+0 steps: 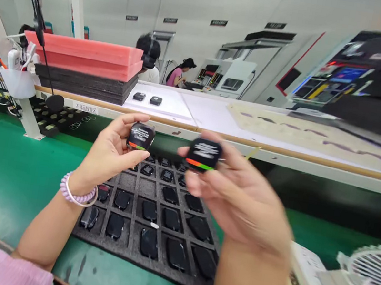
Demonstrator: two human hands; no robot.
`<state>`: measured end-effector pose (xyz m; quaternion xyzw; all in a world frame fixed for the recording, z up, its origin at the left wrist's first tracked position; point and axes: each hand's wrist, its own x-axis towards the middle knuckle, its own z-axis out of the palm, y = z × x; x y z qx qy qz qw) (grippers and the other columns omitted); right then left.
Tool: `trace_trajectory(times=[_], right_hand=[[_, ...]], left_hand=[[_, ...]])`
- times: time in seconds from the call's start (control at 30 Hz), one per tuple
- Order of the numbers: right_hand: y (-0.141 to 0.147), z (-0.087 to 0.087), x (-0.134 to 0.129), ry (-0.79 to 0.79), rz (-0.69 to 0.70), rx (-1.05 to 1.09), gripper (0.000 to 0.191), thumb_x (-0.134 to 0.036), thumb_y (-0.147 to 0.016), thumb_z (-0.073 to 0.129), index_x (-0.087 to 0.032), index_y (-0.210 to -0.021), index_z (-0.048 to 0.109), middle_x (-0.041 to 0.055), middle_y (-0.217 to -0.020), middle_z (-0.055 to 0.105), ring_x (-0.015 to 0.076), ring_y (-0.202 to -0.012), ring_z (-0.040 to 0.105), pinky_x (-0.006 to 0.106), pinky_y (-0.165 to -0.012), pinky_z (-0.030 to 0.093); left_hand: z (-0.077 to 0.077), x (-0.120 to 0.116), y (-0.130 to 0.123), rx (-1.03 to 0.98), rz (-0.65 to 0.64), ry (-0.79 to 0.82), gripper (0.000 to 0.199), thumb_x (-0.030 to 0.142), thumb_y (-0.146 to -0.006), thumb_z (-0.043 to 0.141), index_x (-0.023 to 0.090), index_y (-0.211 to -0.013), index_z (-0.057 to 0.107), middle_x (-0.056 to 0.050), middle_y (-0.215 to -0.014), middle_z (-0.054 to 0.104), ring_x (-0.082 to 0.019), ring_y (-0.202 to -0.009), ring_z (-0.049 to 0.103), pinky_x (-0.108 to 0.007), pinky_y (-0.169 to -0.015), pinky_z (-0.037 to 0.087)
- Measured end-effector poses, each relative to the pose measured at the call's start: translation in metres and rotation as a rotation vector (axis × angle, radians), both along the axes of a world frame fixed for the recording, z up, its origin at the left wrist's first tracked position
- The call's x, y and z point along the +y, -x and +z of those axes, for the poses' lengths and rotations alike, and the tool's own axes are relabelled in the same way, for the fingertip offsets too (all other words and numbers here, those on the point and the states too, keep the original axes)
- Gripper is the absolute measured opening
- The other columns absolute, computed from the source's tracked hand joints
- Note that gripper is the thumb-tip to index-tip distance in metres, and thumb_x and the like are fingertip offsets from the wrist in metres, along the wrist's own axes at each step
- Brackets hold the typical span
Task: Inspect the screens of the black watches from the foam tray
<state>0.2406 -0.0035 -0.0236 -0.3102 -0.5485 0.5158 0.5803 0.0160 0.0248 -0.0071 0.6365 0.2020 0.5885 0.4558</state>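
My left hand (112, 147) grips a small black square device (141, 135) between thumb and fingers, its lit screen showing white text and an orange-green strip. In my right hand (237, 188), slightly blurred, is a second black device (204, 154) with similar white text and an orange-green strip along its lower edge. Both devices are held up, apart from each other, above a dark foam tray (127, 181). The tray's square compartments hold several black devices (149, 243); two compartments behind my left hand hold none.
A white shelf (202, 110) runs across behind, bearing two black devices (155, 100) and stacked red foam (88, 56) over black foam (87, 84). A white fan (375, 273) stands right. A holder (19, 82) and cables are left. Two people sit beyond the shelf.
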Motion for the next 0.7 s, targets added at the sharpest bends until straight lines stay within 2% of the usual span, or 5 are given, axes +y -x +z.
trace_trajectory(times=[0.1, 0.17, 0.37, 0.53, 0.7], right_hand=[[0.011, 0.000, 0.015, 0.033, 0.114, 0.052, 0.065, -0.032, -0.072, 0.089, -0.031, -0.131, 0.060, 0.0062, -0.110, 0.070, 0.0212, -0.077, 0.068, 0.037, -0.070, 0.058], [0.017, -0.005, 0.024, 0.056, 0.131, 0.061, 0.064, -0.029, -0.074, 0.087, -0.028, -0.131, 0.059, 0.0060, -0.109, 0.070, 0.0206, -0.080, 0.069, 0.035, -0.072, 0.057], [0.021, -0.012, 0.028, 0.033, 0.087, 0.044, 0.053, -0.027, -0.073, 0.084, -0.025, -0.120, 0.059, 0.0029, -0.098, 0.068, 0.0157, -0.070, 0.064, 0.030, -0.065, 0.052], [0.023, -0.011, 0.029, 0.033, 0.030, 0.053, 0.052, -0.025, -0.070, 0.081, -0.025, -0.116, 0.058, -0.0003, -0.088, 0.064, 0.0147, -0.066, 0.060, 0.030, -0.062, 0.049], [0.025, -0.013, 0.033, 0.014, 0.009, 0.066, 0.047, -0.035, -0.072, 0.084, -0.023, -0.110, 0.059, -0.0013, -0.081, 0.061, 0.0133, -0.060, 0.056, 0.028, -0.057, 0.047]], left_hand=[[-0.013, 0.022, -0.012, 0.023, -0.014, 0.063, 0.055, 0.020, -0.073, 0.081, 0.022, -0.122, 0.056, -0.004, -0.102, 0.062, -0.013, -0.080, 0.063, -0.018, -0.061, 0.055], [-0.020, 0.029, -0.016, 0.021, -0.037, 0.084, 0.056, 0.021, -0.072, 0.080, 0.022, -0.122, 0.054, -0.004, -0.103, 0.062, -0.012, -0.078, 0.063, -0.018, -0.061, 0.056], [-0.022, 0.026, -0.020, 0.038, -0.061, 0.100, 0.048, 0.019, -0.077, 0.074, 0.019, -0.120, 0.055, -0.003, -0.098, 0.065, -0.007, -0.063, 0.063, -0.018, -0.061, 0.058], [-0.023, 0.024, -0.022, 0.049, -0.083, 0.124, 0.049, 0.021, -0.079, 0.071, 0.018, -0.125, 0.054, -0.006, -0.104, 0.067, -0.013, -0.070, 0.072, -0.023, -0.067, 0.062], [-0.023, 0.023, -0.024, 0.047, -0.108, 0.157, 0.046, 0.024, -0.080, 0.068, 0.017, -0.125, 0.056, -0.005, -0.100, 0.068, -0.016, -0.069, 0.074, -0.024, -0.067, 0.063]])
